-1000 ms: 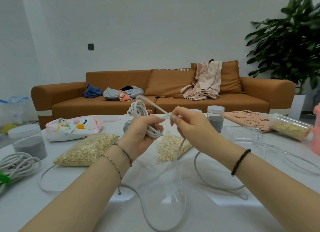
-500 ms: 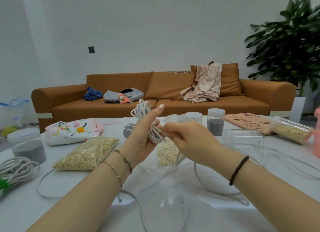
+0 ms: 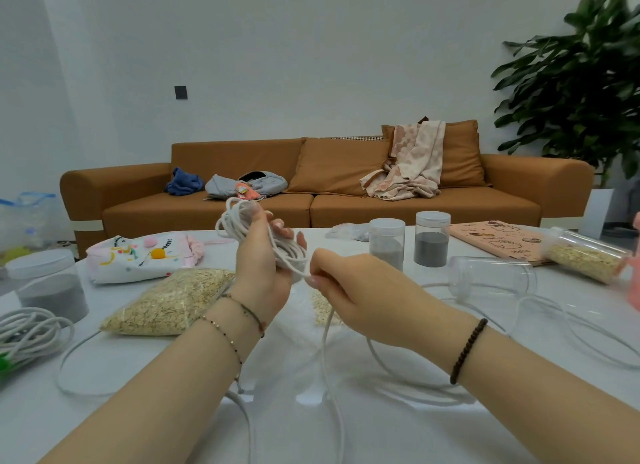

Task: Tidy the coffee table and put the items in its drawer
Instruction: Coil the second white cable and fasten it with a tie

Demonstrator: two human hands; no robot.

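My left hand (image 3: 265,266) holds a coil of white cord (image 3: 242,226) raised above the white coffee table (image 3: 398,425), its loops wound round the palm and fingers. My right hand (image 3: 349,290) pinches the free run of the same cord just below the coil. From there the loose cord (image 3: 329,370) drops to the table and trails in wide loops toward the right. A second bundle of white cord (image 3: 27,335) lies at the left edge.
On the table lie a bag of oats (image 3: 169,302), a patterned pouch (image 3: 138,257), a grey-filled tub (image 3: 48,287), two grey-filled jars (image 3: 431,238), an empty clear jar on its side (image 3: 491,278), an oat-filled jar (image 3: 585,255) and a pink board (image 3: 498,238). An orange sofa (image 3: 329,193) stands behind.
My right hand came down from beside the coil's top to below it, drawing the cord round my left hand. The left hand lowered slightly.
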